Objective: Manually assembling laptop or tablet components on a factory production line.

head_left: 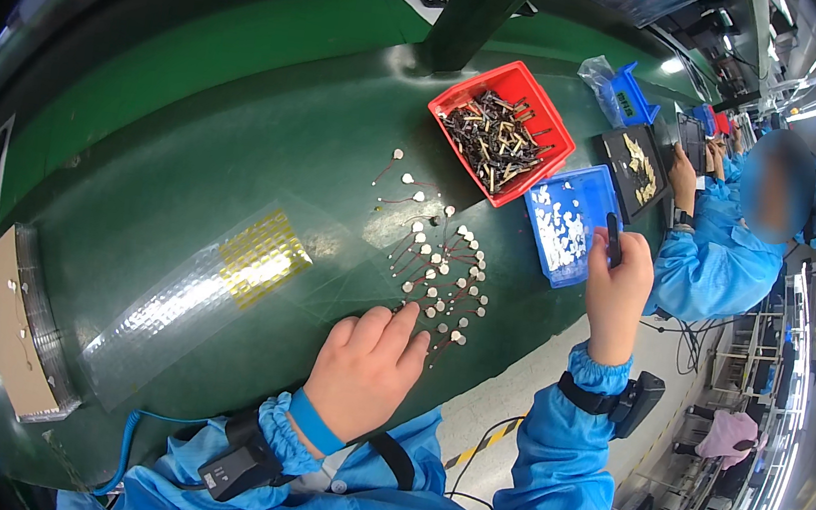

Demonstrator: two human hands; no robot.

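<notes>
Small silvery discs (462, 283) with thin red leads (397, 200) lie clustered mid-counter (198, 151). The left hand (365, 366) has its fingers loosely bent at the cluster's near edge; whether they grip a disc cannot be told. The right hand (622, 290) pinches a slim black object (613, 240) beside a blue tray (593, 180). Dragging fingers could tangle the leads; a knock could spill the tray, set near the counter's edge. It holds white pieces (559, 234); a red bin (545, 114), dark-and-gold strips (497, 139); a black tray (613, 152), pale yellow pieces (641, 171).
</notes>
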